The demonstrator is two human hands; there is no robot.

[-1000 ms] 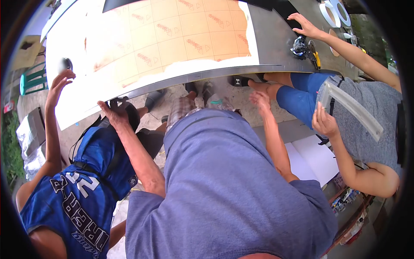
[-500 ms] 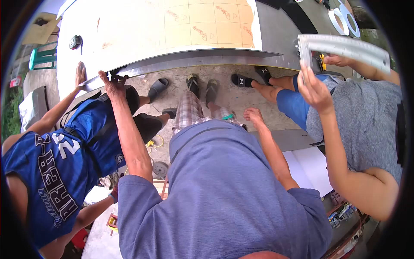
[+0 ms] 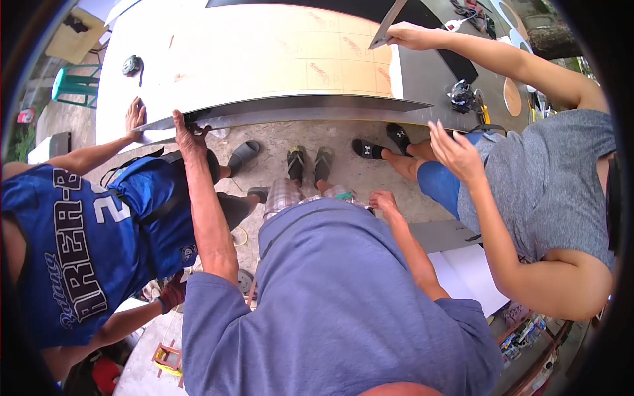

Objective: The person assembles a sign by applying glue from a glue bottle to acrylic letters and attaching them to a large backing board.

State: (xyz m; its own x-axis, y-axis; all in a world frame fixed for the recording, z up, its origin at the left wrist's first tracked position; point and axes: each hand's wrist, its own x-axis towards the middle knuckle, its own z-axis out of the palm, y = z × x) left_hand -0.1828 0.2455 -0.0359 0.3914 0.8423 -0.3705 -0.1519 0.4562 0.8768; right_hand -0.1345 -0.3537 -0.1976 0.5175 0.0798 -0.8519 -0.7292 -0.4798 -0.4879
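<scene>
The long strip (image 3: 297, 104) looks thin, whippy, best held near both ends; left hand (image 3: 191, 138) beside it, grip unclear; right hand (image 3: 383, 200) loosely open.

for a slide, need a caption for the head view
Left hand at a long grey strip along the worktable, right hand away from it, tape measure farther left

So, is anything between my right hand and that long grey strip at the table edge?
Nothing visible stands between your right hand and the long grey strip. A co-worker's raised hand is off to the right, and a sandalled foot is on the floor below.
</scene>
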